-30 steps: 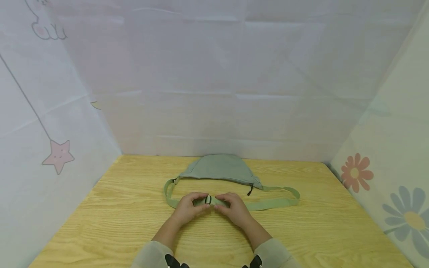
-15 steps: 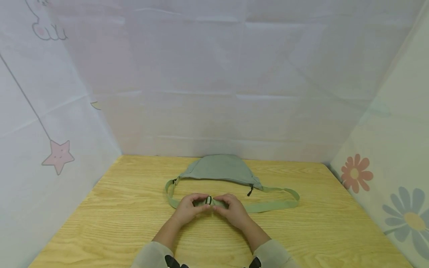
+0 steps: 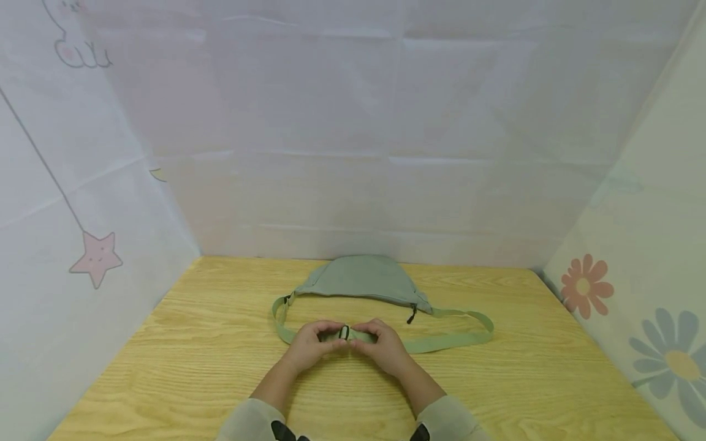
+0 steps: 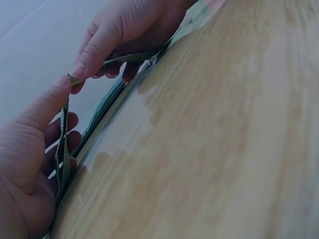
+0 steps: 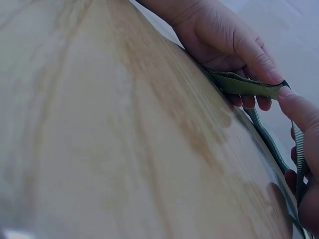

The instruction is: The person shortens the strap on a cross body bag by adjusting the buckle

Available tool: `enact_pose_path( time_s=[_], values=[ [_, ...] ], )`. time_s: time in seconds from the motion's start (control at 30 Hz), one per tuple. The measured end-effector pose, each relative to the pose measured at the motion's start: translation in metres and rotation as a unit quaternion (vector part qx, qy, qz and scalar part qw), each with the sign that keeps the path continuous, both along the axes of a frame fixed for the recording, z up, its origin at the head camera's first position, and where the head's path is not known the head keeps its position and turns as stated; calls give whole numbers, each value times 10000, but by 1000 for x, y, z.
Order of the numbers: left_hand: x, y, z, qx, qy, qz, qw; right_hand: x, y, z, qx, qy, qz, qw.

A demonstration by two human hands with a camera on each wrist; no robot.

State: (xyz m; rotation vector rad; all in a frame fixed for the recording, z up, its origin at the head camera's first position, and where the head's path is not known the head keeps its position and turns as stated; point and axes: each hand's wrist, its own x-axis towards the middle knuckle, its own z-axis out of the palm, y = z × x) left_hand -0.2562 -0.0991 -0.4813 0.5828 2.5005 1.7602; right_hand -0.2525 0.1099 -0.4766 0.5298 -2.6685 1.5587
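Note:
A grey-green waist bag (image 3: 361, 278) lies on the table, its long pale-green strap (image 3: 449, 340) looped toward me. My left hand (image 3: 309, 344) pinches the strap between thumb and fingers, beside a black strap adjuster buckle (image 3: 344, 332). Just to the buckle's right, my right hand (image 3: 383, 350) pinches the same strap. The thumb tips almost meet. Seen from the left wrist, the webbing strap (image 4: 132, 58) runs raised between both hands. In the right wrist view, a doubled stretch of strap (image 5: 244, 85) passes through the left hand (image 5: 219, 40). The buckle is mostly hidden in both wrist views.
A black zipper pull (image 3: 412, 314) hangs from the bag's right end. The wood-grain table (image 3: 182, 343) stretches to both sides and in front. Pale printed cloth walls (image 3: 353, 135) enclose it at the back, left and right.
My right hand has shifted slightly left, closer to my left hand. The buckle has moved a little to the right and changed tilt. The bag stays in place.

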Motion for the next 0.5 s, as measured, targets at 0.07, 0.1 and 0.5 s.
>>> enact_pose_path(
  time_s=[0.07, 0.1, 0.5],
  values=[
    [0, 0, -1, -33, -40, -21, 10000, 0, 0, 0, -31, -66, 34, 10000],
    [-1, 0, -1, -52, -74, -27, 10000, 0, 0, 0, -29, -86, 55, 9999],
    [-1, 0, -3, -161, -226, -89, 9996, -2, 0, -3, -49, -154, 264, 9995]
  ],
)
